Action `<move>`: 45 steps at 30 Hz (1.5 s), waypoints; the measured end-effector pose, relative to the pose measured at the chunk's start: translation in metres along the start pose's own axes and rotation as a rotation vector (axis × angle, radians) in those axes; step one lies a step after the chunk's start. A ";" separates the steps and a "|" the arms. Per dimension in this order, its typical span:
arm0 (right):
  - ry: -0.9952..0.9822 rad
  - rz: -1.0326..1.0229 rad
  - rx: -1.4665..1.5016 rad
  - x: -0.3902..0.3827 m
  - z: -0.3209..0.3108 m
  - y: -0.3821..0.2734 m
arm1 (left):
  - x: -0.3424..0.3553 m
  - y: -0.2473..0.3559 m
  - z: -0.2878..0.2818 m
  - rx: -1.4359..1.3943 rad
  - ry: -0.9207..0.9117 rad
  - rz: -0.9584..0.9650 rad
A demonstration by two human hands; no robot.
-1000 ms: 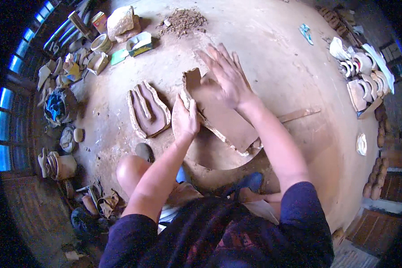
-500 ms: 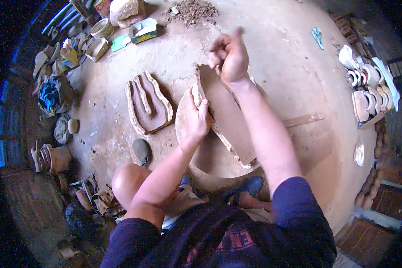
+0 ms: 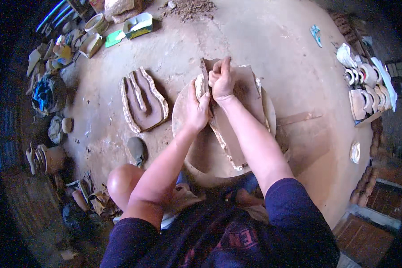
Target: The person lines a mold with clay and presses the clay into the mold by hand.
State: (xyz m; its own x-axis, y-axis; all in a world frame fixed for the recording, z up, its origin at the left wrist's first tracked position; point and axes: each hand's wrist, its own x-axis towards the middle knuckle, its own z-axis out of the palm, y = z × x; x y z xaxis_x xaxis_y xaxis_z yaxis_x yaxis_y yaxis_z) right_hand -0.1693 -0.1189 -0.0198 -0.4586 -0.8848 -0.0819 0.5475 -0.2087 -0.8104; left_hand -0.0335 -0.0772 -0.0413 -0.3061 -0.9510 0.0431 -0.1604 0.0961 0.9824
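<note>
A long clay slab form (image 3: 228, 138) with a raised, rough-edged wall lies on a round board (image 3: 268, 111). My left hand (image 3: 196, 107) grips the outside of its left wall, fingers wrapped round it near the far end. My right hand (image 3: 221, 82) is curled at the inner side of that wall, knuckles beside it; I cannot make out whether it holds anything. A second, U-shaped clay piece (image 3: 130, 111) with a narrow inner ridge lies to the left. A dark oval object (image 3: 136, 148) sits below it.
Containers (image 3: 94, 24) and clutter (image 3: 44, 89) line the left side. A soil pile (image 3: 187, 9) lies at the back. A flat wooden strip (image 3: 301, 118) extends right of the board. Stacked curved pieces (image 3: 368, 100) and a blue sandal (image 3: 316, 35) are on the right.
My right hand was spread, then curled high near the far end; it has come down and left, beside my left hand at the wall. My left hand still grips the wall.
</note>
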 end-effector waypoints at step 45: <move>-0.207 0.028 -0.279 -0.204 -0.063 -0.048 | -0.011 0.012 -0.007 0.049 -0.020 0.107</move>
State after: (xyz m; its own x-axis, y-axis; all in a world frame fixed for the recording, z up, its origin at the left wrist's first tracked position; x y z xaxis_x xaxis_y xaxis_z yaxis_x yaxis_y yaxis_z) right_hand -0.1462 0.0978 -0.0006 -0.2787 -0.9603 -0.0099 0.3325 -0.0868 -0.9391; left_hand -0.0250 -0.0676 -0.0289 -0.3428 -0.9284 0.1434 -0.1709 0.2117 0.9623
